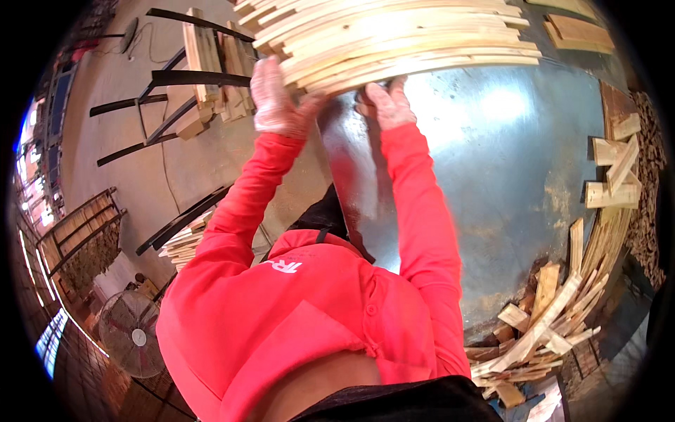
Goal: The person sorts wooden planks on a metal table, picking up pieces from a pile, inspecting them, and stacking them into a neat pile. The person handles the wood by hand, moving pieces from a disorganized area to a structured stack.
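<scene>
A wide layer of pale wooden strips (401,42) lies side by side on the metal-topped table (506,162), with uneven ends. My left hand (278,102), in a thin whitish glove, rests against the strips' left ends, fingers stretched out and thumb toward the near edge. Also gloved, my right hand (389,104) touches the near edge of the closest strip, its visible fingers apart. Some of its fingertips are hard to make out at the wood. Both red-sleeved arms reach forward.
Offcuts (541,323) are heaped along the table's right and near-right side, with short pieces (615,165) above them. Left of the table stands a dark metal frame (162,98) beside stacked boards (204,60). A fan (130,334) stands at lower left.
</scene>
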Tool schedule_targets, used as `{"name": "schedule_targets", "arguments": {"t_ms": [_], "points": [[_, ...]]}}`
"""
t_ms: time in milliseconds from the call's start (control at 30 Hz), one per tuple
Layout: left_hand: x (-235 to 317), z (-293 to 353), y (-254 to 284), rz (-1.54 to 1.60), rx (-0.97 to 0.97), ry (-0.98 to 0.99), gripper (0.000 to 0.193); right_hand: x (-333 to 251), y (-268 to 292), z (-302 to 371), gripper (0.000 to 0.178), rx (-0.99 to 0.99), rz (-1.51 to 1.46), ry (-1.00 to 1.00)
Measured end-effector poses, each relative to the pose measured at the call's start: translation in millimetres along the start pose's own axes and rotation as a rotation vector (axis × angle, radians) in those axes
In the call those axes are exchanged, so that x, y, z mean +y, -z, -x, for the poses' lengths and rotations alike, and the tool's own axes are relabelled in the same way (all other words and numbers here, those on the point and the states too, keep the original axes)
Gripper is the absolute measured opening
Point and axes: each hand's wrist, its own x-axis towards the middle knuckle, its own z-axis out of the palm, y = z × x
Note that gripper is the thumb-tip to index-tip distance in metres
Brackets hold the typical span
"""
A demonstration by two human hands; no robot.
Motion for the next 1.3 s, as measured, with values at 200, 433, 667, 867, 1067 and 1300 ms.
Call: {"name": "schedule_targets", "arguments": {"t_ms": [200,433,667,867,1067,1300], "points": [[9,-17,-6,0.744,0.145,0.778,0.085,30,121,-2,0.040,0.042,0.136,-0.119],[-78,5,-58,1.373,0.035,1.270,0.063,-10,64,23,0.071,0.077,-0.034,-0.154],[-125,-2,137,0.951,0.267,1.210,0.044,-12,13,-10,0.064,0.089,0.013,0.013],[-159,9,226,1.196,0.718,1.240,0.037,33,65,-99,0.098,0.192,0.259,0.193],[-115,44,162,1.593,0.754,1.183,0.039,9,-21,17,0.098,-0.081,-0.230,-0.055],[1,150,101,0.756,-0.221,0.399,0.039,-11,-97,127,0.059,0.395,0.249,0.173]]}}
